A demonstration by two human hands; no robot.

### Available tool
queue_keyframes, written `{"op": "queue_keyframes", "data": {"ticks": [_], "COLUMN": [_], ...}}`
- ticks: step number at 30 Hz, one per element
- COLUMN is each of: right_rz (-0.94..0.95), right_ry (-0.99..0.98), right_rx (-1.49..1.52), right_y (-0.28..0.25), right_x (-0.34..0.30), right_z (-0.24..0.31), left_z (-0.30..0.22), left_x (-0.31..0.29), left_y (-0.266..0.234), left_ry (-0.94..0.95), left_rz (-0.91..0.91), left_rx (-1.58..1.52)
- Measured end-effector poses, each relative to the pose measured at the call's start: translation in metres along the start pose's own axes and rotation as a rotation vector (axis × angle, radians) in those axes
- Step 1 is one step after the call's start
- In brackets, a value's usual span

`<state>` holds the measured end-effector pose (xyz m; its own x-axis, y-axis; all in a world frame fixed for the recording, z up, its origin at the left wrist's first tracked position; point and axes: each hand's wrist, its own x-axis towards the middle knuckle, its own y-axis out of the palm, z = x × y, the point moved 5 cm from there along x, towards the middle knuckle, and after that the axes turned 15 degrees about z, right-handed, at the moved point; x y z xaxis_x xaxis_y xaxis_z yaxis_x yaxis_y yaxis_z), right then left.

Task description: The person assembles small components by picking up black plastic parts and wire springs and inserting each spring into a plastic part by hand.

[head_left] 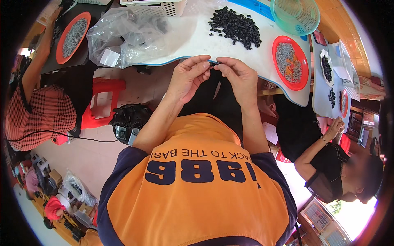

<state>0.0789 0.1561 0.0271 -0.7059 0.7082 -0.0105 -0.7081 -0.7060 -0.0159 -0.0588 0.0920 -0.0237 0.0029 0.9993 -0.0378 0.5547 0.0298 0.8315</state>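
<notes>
At the front edge of the white table (186, 39), my two hands meet fingertip to fingertip over a tiny black piece (212, 64). My left hand (188, 78) pinches it from one side between thumb and forefinger. From the other side my right hand (240, 78) closes thumb and forefinger on it; the fingers partly cover the piece, and its exact kind cannot be made out. Beyond the hands lies a loose pile of small black pieces (234, 26). On the right, an orange-red plate (304, 57) holds many thin grey pieces, with some orange ones among them.
A clear plastic bag (135, 35) covers the table's left part, below a white basket (174, 9). A green basket (298, 16) stands far right. Another orange plate (84, 20) is at left, near a red stool (98, 86). Co-workers sit on both sides.
</notes>
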Motion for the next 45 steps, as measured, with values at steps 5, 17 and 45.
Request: {"op": "queue_keyframes", "data": {"ticks": [5, 17, 45], "right_rz": [-0.006, -0.112, 0.233], "right_ry": [-0.109, -0.118, -0.004], "right_rx": [-0.261, -0.204, -0.082], "right_y": [0.007, 0.015, 0.018], "right_x": [-0.001, -0.011, -0.01], "right_z": [0.009, 0.006, -0.02], "left_z": [-0.001, -0.001, 0.007], "left_x": [-0.002, -0.013, -0.017], "left_y": [0.0, 0.003, -0.011], "left_ry": [0.02, 0.047, -0.289], "left_rz": [0.026, 0.001, 0.106], "left_rx": [0.032, 0.032, -0.065]}}
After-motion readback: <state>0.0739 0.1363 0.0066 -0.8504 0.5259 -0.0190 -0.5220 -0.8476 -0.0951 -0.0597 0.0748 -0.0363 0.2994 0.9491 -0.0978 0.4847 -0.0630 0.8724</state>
